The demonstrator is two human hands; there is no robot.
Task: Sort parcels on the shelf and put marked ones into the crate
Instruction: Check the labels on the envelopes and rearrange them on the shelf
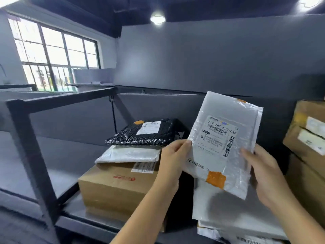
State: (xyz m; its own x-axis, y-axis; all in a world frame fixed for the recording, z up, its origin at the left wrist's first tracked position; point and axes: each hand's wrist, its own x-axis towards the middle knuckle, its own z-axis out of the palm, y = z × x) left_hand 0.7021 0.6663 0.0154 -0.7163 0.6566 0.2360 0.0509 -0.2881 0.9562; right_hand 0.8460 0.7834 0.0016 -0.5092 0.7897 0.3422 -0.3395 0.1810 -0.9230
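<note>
I hold a white plastic mailer (221, 143) upright in front of the shelf, its shipping label facing me and an orange tape patch near its lower edge. My left hand (173, 155) grips its left edge and my right hand (263, 175) grips its right edge. On the shelf to the left, a black bubble mailer (146, 132) with an orange patch lies on a white mailer (130, 154), which rests on a brown cardboard box (114, 187). Below my hands lie more white mailers (228, 215). No crate is in view.
Brown cardboard boxes (306, 138) with labels are stacked at the right edge. The dark metal shelf frame (26, 138) stands at the left, its board (58, 155) bare there. A grey wall runs behind the shelf and a window is at the far left.
</note>
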